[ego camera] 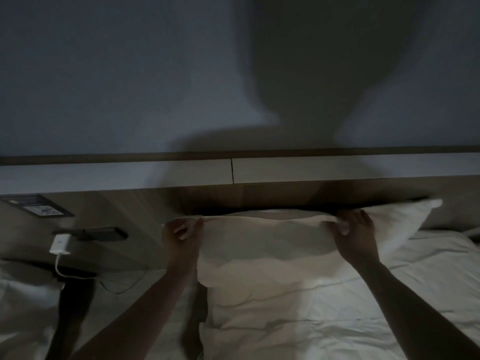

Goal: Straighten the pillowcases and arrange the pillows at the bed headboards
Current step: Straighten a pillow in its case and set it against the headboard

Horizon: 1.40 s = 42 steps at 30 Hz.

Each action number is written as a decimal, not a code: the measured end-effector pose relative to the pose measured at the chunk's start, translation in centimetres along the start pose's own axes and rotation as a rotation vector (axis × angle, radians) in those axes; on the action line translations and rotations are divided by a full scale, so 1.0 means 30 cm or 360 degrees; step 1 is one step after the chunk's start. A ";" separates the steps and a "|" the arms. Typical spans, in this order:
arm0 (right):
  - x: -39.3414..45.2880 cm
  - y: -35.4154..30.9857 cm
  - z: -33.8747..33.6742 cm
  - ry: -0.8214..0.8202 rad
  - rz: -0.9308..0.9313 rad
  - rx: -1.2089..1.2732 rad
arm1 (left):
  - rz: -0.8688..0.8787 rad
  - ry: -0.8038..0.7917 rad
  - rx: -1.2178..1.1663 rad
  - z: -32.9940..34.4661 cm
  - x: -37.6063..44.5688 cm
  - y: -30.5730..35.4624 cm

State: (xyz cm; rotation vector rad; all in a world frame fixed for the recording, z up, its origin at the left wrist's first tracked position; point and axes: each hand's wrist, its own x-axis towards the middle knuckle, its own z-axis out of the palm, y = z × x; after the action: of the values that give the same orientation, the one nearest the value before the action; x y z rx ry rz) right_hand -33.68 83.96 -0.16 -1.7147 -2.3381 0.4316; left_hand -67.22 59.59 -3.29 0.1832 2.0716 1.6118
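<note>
A white pillow (265, 245) lies across the head of the bed, its far edge against the wooden headboard (259, 194). My left hand (181, 233) grips the pillow's upper left corner, fingers curled over the cloth. My right hand (355, 232) pinches the pillowcase along the top edge, right of centre. The pillow's right corner (426, 206) sticks out past my right hand. The room is dim and the picture is blurred.
A white sheet (337, 307) covers the bed below the pillow. Left of it are a white charger with its cable (60, 245), a dark wall plate (104, 233) and a second bed's bedding (23, 294). A white shelf (155, 175) runs above the headboard.
</note>
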 end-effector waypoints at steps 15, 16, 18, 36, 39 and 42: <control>-0.006 -0.029 -0.048 0.0103 0.0001 0.0203 | 0.0199 -0.0306 0.0721 -0.002 -0.039 -0.014; 0.005 -0.035 -0.040 0.0099 -0.0018 0.0208 | 0.0116 -0.0278 0.0685 0.000 -0.021 -0.033; 0.018 -0.043 -0.016 0.0033 -0.0011 0.0188 | -0.0046 -0.0181 0.0558 0.003 0.008 -0.052; -0.075 -0.028 0.206 0.0122 0.1273 0.1031 | -0.0063 -0.0400 0.0613 -0.059 -0.045 -0.281; -0.105 -0.030 0.192 0.0395 0.1189 0.1022 | -0.0044 -0.0399 0.0535 -0.075 -0.114 -0.257; -0.179 -0.028 0.185 0.0611 0.1091 0.0996 | -0.0106 -0.0255 0.0542 -0.067 -0.134 -0.246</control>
State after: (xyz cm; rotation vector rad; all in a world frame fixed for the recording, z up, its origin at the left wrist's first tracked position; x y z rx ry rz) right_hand -34.69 77.98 -5.02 -1.9703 -1.1346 0.7553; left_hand -63.23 54.10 -8.64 0.3449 2.1859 1.1566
